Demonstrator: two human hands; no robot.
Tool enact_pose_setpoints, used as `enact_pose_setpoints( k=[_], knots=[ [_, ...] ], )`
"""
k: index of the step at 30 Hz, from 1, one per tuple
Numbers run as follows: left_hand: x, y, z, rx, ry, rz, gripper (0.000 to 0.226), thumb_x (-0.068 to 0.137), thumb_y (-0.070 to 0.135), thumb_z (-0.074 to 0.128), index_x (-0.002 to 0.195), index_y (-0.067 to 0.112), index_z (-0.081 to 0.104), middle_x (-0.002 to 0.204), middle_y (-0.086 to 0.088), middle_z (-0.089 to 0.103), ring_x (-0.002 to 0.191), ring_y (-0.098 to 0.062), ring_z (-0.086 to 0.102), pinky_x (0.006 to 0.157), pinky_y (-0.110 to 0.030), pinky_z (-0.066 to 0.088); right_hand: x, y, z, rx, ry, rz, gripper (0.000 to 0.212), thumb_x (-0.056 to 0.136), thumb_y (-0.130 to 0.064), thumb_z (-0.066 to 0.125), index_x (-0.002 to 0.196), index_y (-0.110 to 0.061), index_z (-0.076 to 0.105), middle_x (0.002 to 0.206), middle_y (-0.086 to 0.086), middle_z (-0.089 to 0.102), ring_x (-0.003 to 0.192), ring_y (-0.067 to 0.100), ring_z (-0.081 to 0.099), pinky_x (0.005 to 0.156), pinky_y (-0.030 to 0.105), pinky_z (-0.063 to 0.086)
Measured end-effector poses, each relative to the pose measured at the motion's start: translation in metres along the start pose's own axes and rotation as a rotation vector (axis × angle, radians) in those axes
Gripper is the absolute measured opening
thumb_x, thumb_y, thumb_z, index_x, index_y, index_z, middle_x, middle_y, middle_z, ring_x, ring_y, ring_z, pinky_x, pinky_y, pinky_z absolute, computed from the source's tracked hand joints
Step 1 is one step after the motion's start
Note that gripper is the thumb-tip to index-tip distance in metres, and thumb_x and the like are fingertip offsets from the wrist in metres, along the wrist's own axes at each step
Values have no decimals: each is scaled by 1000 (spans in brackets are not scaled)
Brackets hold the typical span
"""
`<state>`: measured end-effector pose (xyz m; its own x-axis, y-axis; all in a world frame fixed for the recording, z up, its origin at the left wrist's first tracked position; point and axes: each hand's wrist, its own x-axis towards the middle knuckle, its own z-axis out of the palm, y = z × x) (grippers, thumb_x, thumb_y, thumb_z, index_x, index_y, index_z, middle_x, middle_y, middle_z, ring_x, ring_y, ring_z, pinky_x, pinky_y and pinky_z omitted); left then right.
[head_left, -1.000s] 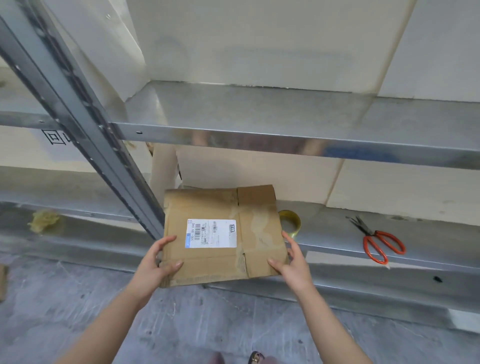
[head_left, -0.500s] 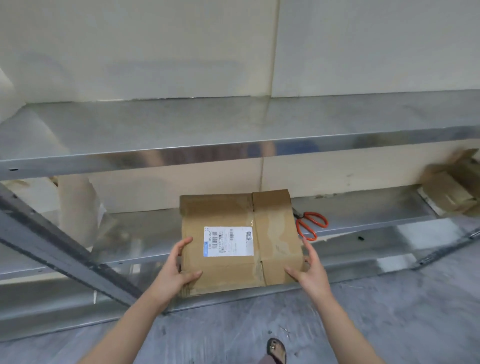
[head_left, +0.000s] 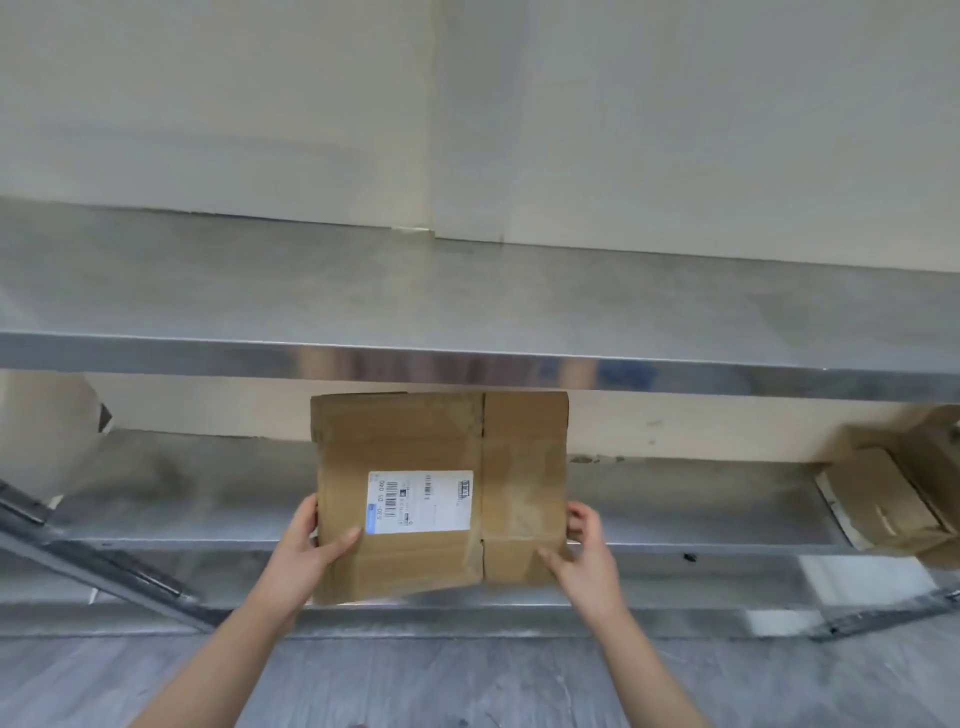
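Evenly, left hand (head_left: 306, 551) and right hand (head_left: 584, 556) are clasping the flat brown cardboard box (head_left: 415, 447), hanging just under the grey metal shelf (head_left: 467, 296).

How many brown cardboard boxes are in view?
2. One labelled brown cardboard box, held by left hand and right hand before the lower metal shelf; a second box at its far right, partly cropped, maybe hiding more.
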<state>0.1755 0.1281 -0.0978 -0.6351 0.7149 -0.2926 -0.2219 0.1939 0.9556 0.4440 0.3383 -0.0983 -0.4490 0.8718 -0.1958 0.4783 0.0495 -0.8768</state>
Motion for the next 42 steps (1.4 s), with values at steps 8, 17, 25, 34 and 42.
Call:
enact_pose_setpoints(
  k=[8,17,25,34,42],
  knots=[
    [-4,16,7,-56,20,41,49,80,17,71,121,35,53,123,4,65,113,-15,63,88,-32,53,21,-4,-6,46,-76,-51,63,80,-3,74,136,-16,48,125,-2,61,113,8,57,81,2,44],
    [-21,22,27,173,-143,-12,82,69,47,82,128,57,27,128,24,51,119,1,51,91,-23,50,16,-9,-5,457,-332,102,78,77,4,73,142,-28,42,139,-3,50,129,16,49,95,37,54],
    [-31,24,58,204,-64,29,90,77,37,75,143,47,15,138,21,41,122,-1,46,101,-26,44,8,-17,-2,476,-423,111,66,83,-15,67,136,-47,44,127,-11,64,115,6,61,87,24,55],
    [-31,18,75,305,-33,19,80,79,28,78,133,45,22,128,22,46,120,-8,44,104,-31,38,-11,3,-29,362,-663,147,113,46,-12,96,142,-31,40,134,0,61,122,17,58,94,27,51],
    [-15,35,70,238,-18,2,93,67,43,81,136,41,19,134,18,36,127,-4,36,105,-30,36,-2,-15,-23,295,-394,56,100,47,-42,97,133,-26,49,116,-6,70,106,11,67,79,24,56]
  ],
)
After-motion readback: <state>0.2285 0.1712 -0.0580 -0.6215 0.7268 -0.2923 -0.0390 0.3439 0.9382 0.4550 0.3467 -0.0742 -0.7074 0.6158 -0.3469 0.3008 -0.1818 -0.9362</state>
